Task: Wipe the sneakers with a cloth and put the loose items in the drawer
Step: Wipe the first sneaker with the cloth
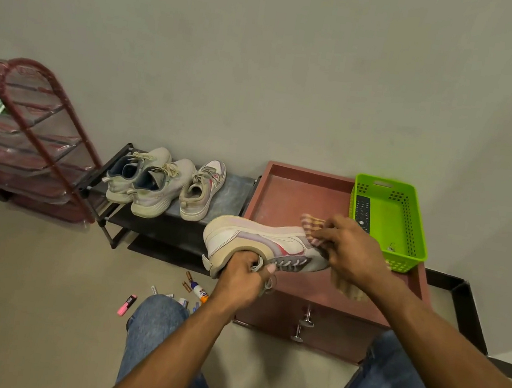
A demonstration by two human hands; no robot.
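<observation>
Head view: left hand (241,274) grips white-pink leather sneaker (260,244) sideways, toe twd right hand (347,251) pinching checked cloth (312,228).

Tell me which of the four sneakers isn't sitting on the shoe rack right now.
The white sneaker with the red stripe: the left hand holds it up while the right hand presses a checked cloth to it. The other three stand on the rack.

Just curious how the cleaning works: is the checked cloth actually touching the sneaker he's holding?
Touching. The head view shows the right hand pressing the checked cloth against the held sneaker near its toe, no gap.
</observation>
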